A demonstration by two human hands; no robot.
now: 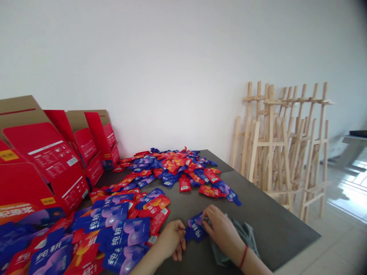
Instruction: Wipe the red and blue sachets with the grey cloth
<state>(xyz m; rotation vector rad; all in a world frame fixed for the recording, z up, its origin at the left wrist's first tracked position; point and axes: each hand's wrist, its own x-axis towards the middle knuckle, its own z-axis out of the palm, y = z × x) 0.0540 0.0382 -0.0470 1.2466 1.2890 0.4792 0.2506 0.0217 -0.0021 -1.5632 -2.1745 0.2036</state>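
As I watch from far away, the right hand (222, 231) is closed on the edge of a blue packet (195, 229), and a grey cloth (236, 238) lies under that hand. The left hand (171, 239) is loosely curled just beside the packet, and I see nothing in it. The packet is over a dark table (263, 217), near a big heap of red and blue packets (123, 233).

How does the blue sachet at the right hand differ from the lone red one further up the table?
The blue sachet is held in the right hand, while the red sachet lies untouched on the table. The blue sachet sits beside the grey cloth near the front edge; the red sachet lies further back. Both are flat printed packets.
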